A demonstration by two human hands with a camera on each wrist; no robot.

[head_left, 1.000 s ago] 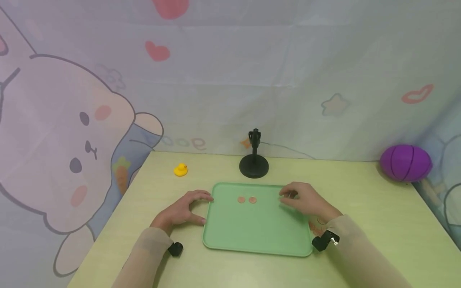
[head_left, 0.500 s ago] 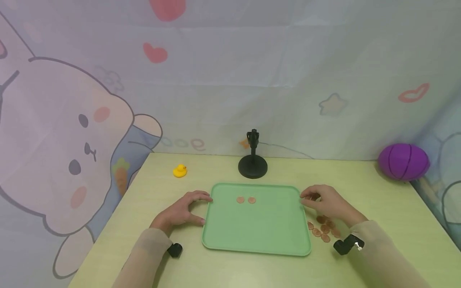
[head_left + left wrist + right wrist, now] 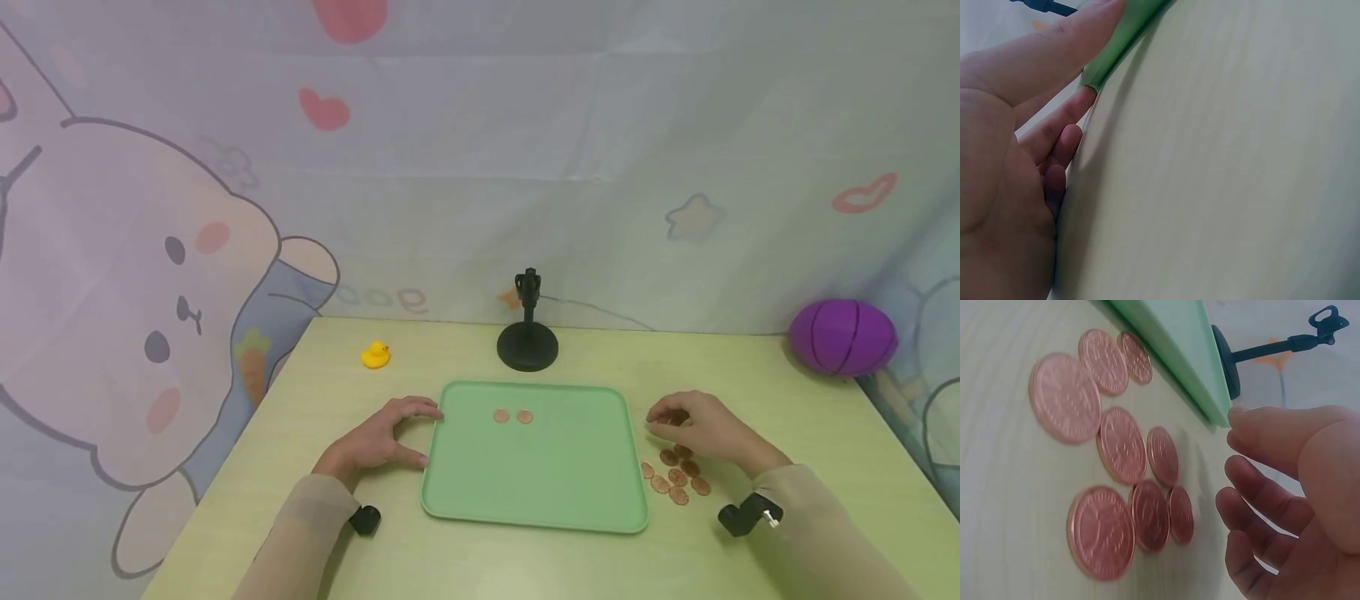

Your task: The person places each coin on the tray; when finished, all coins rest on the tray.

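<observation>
A pale green tray [image 3: 540, 487] lies on the table, with two copper coins [image 3: 525, 417] side by side toward its far edge. My left hand [image 3: 375, 437] rests at the tray's left edge, thumb and forefinger spread along the rim. In the left wrist view a fingertip meets the green rim [image 3: 1107, 59]. To the right of the tray my right hand [image 3: 697, 427] hovers beside a loose group of several copper coins [image 3: 678, 477]. Its fingers are loosely bent, and the right wrist view shows no coin [image 3: 1122, 447] between them.
Behind the tray stands a black stand [image 3: 528, 346] with a round base. A yellow toy duck [image 3: 376, 356] sits at the back left of the table [image 3: 360, 558]. At the back right corner lies a purple ball [image 3: 843, 337]. A printed cloth [image 3: 480, 125] hangs behind the table.
My right hand has moved right, from over the tray's right side to beside the loose coins, uncovering most of them. The left hand and the two coins on the tray stay put.
</observation>
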